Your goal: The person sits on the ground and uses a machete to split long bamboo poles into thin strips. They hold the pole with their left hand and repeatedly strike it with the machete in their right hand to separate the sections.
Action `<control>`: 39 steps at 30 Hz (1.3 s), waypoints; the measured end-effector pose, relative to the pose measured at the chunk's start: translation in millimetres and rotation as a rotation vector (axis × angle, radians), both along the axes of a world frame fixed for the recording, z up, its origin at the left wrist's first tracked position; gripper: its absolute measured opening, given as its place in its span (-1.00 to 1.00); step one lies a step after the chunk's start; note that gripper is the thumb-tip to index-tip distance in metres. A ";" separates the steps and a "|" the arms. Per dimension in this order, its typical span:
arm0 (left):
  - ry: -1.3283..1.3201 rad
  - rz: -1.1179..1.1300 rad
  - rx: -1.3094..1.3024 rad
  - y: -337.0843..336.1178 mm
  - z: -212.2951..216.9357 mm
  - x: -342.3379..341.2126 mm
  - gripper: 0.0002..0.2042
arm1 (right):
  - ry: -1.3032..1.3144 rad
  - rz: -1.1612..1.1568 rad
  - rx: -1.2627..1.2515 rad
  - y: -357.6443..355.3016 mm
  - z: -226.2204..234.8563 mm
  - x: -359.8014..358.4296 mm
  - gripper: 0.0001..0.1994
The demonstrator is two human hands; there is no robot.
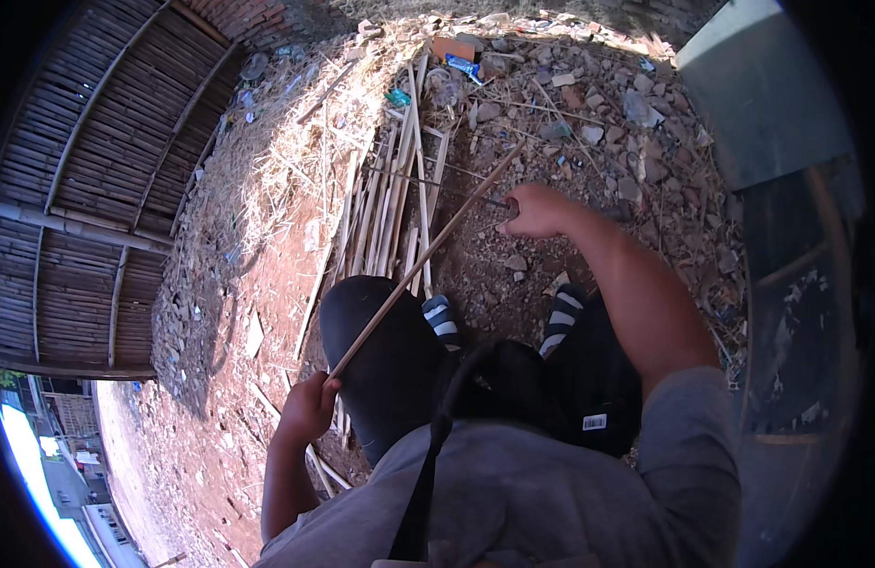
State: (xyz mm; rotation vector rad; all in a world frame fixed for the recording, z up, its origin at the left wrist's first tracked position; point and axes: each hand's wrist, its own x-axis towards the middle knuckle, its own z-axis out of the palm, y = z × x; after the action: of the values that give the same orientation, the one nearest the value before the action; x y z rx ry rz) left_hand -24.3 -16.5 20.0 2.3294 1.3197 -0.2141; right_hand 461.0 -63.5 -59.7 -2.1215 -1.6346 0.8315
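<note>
My left hand is closed around the near end of a long bamboo strip. The strip slants up and away over my left knee, its far end above the bare ground. My right hand, arm stretched forward, is closed on one end of a long, thin, dark tool. It looks like a blade seen edge-on, but I cannot tell its kind. The tool points left and crosses the strip near its far part; whether they touch is unclear. Beyond my left knee lies a pile of split bamboo strips on the ground.
Stones and rubble cover the ground ahead and right. Dry straw and litter lie ahead left. A bamboo slat wall stands left, a grey-green panel right. My feet in striped socks rest between strips and rubble.
</note>
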 end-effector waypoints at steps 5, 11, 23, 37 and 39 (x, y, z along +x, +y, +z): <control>-0.051 0.035 -0.063 0.7 -6.9 -4.3 -0.64 | -0.035 0.068 0.015 1.0 23.0 -11.5 -0.41; -0.066 0.027 -0.134 6.2 -1.1 0.4 -0.62 | 0.057 -0.107 -0.042 1.2 -9.3 22.3 -0.39; -0.079 0.028 -0.105 6.8 -13.4 -10.2 -0.60 | 0.003 -0.021 -0.054 7.1 15.5 5.9 -0.45; -0.124 0.044 -0.109 6.8 -9.6 -2.1 -0.60 | -0.016 -0.099 0.046 3.5 -2.9 19.0 -0.60; -0.092 0.032 -0.112 11.0 -8.4 1.8 -0.61 | 0.035 -0.235 0.070 -4.2 -17.8 36.2 -0.60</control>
State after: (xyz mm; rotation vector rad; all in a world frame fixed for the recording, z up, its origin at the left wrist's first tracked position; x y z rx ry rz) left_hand -22.5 -5.4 11.6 2.1969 1.2659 -0.1646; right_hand 497.2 -67.8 -77.6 -2.1835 -1.3438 0.7224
